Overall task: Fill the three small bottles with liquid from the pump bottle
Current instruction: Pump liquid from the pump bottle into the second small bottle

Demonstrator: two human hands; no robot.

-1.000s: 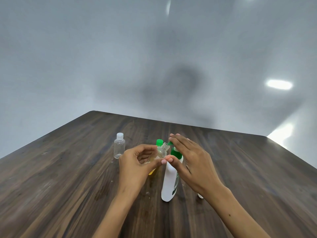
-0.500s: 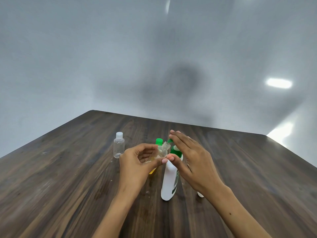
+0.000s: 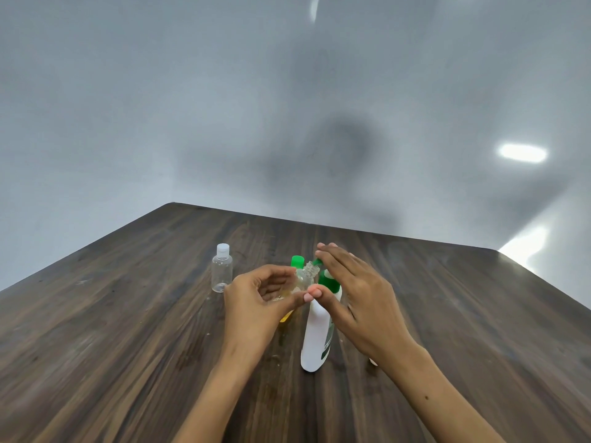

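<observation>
Head view: I'm watching the left hand (image 3: 256, 302) gripping an uncapped small bottle (image 3: 305, 275) at the pump bottle (image 3: 316, 334) spout, while the right hand (image 3: 358, 295) is pressing flat-fingered on the pump

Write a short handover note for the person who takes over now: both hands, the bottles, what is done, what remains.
Left hand holds an uncapped small clear bottle, tilted, at the green pump nozzle.
Right hand lies flat on the pump head of the white pump bottle.
A capped clear bottle stands left, looking empty.
A green-capped yellow bottle stands behind the left hand.
Left: finish this fill and fill the capped one.
</observation>
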